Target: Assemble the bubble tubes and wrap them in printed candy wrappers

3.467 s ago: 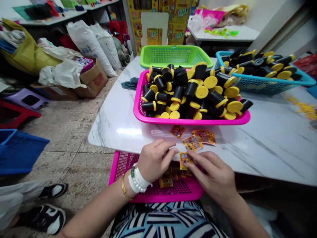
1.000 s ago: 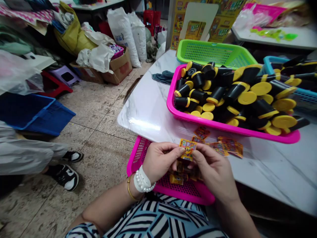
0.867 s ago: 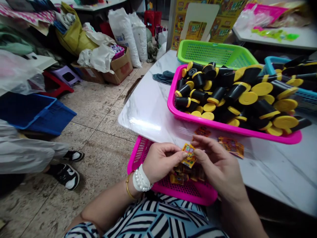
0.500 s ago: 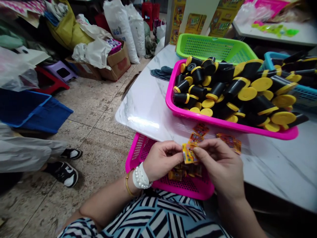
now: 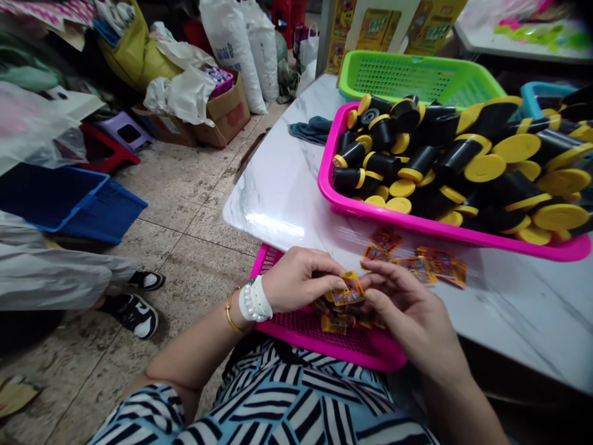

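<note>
My left hand point(image 5: 299, 281) pinches a small yellow-orange printed label point(image 5: 347, 292) between thumb and fingers; whether something sits beneath the label is hidden. My right hand point(image 5: 412, 309) is beside the label's right edge, thumb and forefinger apart, fingertips close to or touching it. Below both hands, a pink basket point(image 5: 324, 343) holds several small yellow-brown printed pieces point(image 5: 336, 324), partly covered by my hands. On the marbled table just beyond my fingers lie loose orange printed labels point(image 5: 442, 266), some overlapping.
A large pink basket point(image 5: 370, 213) heaped with black tubes with yellow caps point(image 5: 419, 164) stands on the table point(image 5: 264, 198). Behind it are a green basket point(image 5: 417, 71) and a blue basket point(image 5: 537, 99). A dark cloth point(image 5: 311, 130) lies left. Another person's shoe point(image 5: 134, 315) is on the floor.
My right fingers have loosened from the label and spread apart, while my left fingers hold it. The label now lies flatter. The view has shifted slightly, uncovering more loose labels on the table.
</note>
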